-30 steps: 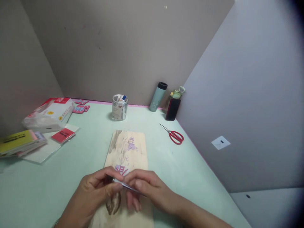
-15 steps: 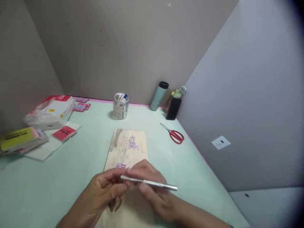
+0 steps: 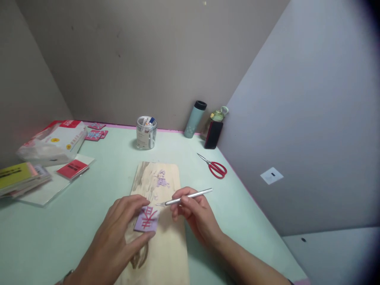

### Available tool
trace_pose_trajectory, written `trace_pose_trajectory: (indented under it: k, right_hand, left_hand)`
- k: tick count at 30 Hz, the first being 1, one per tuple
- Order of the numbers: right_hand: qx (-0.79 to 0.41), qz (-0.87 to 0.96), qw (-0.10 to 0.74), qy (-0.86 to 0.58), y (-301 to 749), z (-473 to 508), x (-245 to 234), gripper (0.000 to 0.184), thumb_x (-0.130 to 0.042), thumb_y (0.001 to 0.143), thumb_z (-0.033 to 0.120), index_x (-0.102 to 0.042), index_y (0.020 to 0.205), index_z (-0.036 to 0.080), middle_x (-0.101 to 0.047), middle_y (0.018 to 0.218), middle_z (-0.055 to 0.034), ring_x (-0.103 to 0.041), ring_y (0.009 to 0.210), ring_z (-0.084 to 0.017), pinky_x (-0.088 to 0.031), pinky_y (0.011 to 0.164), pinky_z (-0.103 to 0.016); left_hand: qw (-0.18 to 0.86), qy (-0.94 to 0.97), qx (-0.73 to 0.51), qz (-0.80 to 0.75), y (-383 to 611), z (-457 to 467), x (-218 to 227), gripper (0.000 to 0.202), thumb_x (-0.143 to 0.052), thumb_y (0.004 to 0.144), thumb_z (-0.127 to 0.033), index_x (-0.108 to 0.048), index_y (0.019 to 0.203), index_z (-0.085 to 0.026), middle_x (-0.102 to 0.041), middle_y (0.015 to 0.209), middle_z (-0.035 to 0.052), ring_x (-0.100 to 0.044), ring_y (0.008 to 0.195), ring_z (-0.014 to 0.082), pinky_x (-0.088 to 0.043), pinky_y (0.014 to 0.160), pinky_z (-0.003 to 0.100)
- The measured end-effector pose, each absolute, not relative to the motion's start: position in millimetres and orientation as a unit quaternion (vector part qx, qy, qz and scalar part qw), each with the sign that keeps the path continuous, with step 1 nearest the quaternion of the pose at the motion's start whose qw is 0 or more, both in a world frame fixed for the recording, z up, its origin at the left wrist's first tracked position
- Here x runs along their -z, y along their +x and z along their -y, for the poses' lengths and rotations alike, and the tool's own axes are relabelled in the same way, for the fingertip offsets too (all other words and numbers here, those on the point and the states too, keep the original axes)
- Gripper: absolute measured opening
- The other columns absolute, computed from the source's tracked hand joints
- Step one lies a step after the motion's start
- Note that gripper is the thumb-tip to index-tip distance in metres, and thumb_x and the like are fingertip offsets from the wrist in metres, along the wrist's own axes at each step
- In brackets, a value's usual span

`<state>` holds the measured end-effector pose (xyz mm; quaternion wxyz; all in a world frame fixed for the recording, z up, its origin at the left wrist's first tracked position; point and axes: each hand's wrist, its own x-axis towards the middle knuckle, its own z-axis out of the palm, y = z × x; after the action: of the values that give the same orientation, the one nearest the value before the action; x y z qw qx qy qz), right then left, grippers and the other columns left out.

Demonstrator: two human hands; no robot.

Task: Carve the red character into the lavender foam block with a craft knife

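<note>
My right hand (image 3: 197, 215) grips a silver craft knife (image 3: 190, 196) like a pen, its thin blade pointing left. The blade tip hovers close to the upper right corner of a small purple square piece (image 3: 151, 225) with red character strokes. My left hand (image 3: 118, 229) holds this piece at its edges, fingertips at the top and thumb at the lower right. The piece lies on a wooden board (image 3: 172, 253), whose surface bears brown markings. Farther up the board are purple cut scraps (image 3: 162, 179).
Red-handled scissors (image 3: 215, 168) lie right of the board. Behind stand a clear jar (image 3: 146, 134) of tools, a teal tumbler (image 3: 195, 120), a green-lidded bottle (image 3: 219, 114) and a phone (image 3: 214, 135). At left are a plastic package (image 3: 56, 142), a red packet (image 3: 73, 169) and yellow pads (image 3: 18, 176).
My hands have moved apart. The knife went from lying across both hands to a pen-like hold in my right hand. My left hand now holds the purple piece against the board.
</note>
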<state>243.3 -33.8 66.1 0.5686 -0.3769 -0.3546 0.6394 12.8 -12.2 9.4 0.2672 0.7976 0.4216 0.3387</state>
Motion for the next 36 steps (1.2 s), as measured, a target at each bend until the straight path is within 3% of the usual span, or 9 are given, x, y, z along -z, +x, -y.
trace_pose_trajectory:
  k: [6, 8, 11, 15, 19, 27, 32, 36]
  right_hand:
    - [-0.659, 0.353, 0.545, -0.38, 245, 33, -62, 0.031, -0.083, 0.083, 0.044, -0.076, 0.096, 0.016, -0.075, 0.076, -0.0052, -0.066, 0.064, -0.015, -0.054, 0.065, -0.027]
    - [-0.666, 0.354, 0.533, -0.384, 244, 31, -57, 0.035, -0.081, 0.084, 0.046, -0.075, 0.099, 0.015, -0.075, 0.078, -0.0063, -0.066, 0.066, -0.016, -0.054, 0.067, -0.028]
    - [-0.641, 0.378, 0.531, -0.406, 242, 29, -50, 0.033, -0.085, 0.081, 0.044, -0.07, 0.088, 0.016, -0.069, 0.069, -0.0014, -0.06, 0.061, -0.012, -0.048, 0.064, -0.024]
    - [-0.581, 0.428, 0.53, -0.445, 237, 34, -45, 0.033, -0.083, 0.082, 0.041, -0.059, 0.082, 0.019, -0.055, 0.062, 0.0057, -0.047, 0.055, -0.009, -0.038, 0.057, -0.021]
    - [-0.492, 0.548, 0.491, -0.466, 232, 46, -44, 0.023, -0.069, 0.092, 0.037, -0.057, 0.085, 0.02, -0.053, 0.071, 0.0032, -0.046, 0.062, -0.011, -0.038, 0.059, -0.023]
    - [-0.378, 0.646, 0.463, -0.474, 227, 50, -31, 0.012, -0.061, 0.093, 0.026, -0.056, 0.084, 0.02, -0.055, 0.073, 0.0019, -0.047, 0.062, -0.012, -0.037, 0.06, -0.025]
    - [-0.332, 0.655, 0.471, -0.488, 225, 51, -26, 0.021, -0.062, 0.095, 0.027, -0.053, 0.077, 0.021, -0.054, 0.07, 0.0023, -0.046, 0.06, -0.011, -0.036, 0.058, -0.025]
    - [-0.301, 0.695, 0.437, -0.485, 223, 53, -31, 0.016, -0.059, 0.094, 0.022, -0.053, 0.079, 0.021, -0.056, 0.073, 0.001, -0.047, 0.061, -0.012, -0.037, 0.06, -0.026]
  left_hand:
    - [0.223, 0.832, -0.298, -0.412, 3, 1, -9, 0.048, -0.077, 0.086, -0.054, -0.062, 0.127, -0.032, -0.067, 0.125, 0.005, -0.061, 0.117, 0.0332, -0.05, 0.098, 0.045]
    - [0.229, 0.842, -0.279, -0.4, -2, -4, -10, 0.042, -0.074, 0.089, -0.052, -0.064, 0.125, -0.032, -0.069, 0.124, 0.0039, -0.062, 0.117, 0.0321, -0.05, 0.098, 0.043]
    - [0.24, 0.859, -0.264, -0.367, -9, -10, -8, 0.038, -0.062, 0.099, -0.043, -0.06, 0.137, -0.038, -0.067, 0.134, 0.0014, -0.061, 0.126, 0.0283, -0.05, 0.105, 0.04]
    - [0.237, 0.855, -0.279, -0.368, -10, -6, -2, 0.055, -0.061, 0.098, -0.036, -0.047, 0.152, -0.04, -0.059, 0.149, 0.0014, -0.057, 0.136, 0.028, -0.049, 0.112, 0.042]
    - [0.22, 0.845, -0.293, -0.39, -1, 4, 5, 0.074, -0.077, 0.084, -0.035, -0.046, 0.152, -0.034, -0.059, 0.149, 0.0061, -0.054, 0.138, 0.0331, -0.048, 0.115, 0.047]
    - [0.199, 0.857, -0.305, -0.364, 10, 9, 3, 0.058, -0.063, 0.098, -0.039, -0.042, 0.151, -0.032, -0.061, 0.145, 0.0068, -0.058, 0.134, 0.0298, -0.042, 0.119, 0.051]
    - [0.206, 0.85, -0.313, -0.37, 10, 8, 3, 0.057, -0.067, 0.095, -0.042, -0.047, 0.146, -0.029, -0.064, 0.14, 0.0081, -0.059, 0.132, 0.0322, -0.038, 0.121, 0.055]
    - [0.219, 0.849, -0.303, -0.374, 11, 7, 5, 0.061, -0.073, 0.091, -0.043, -0.05, 0.146, -0.031, -0.064, 0.134, 0.0071, -0.059, 0.129, 0.033, -0.037, 0.121, 0.059]
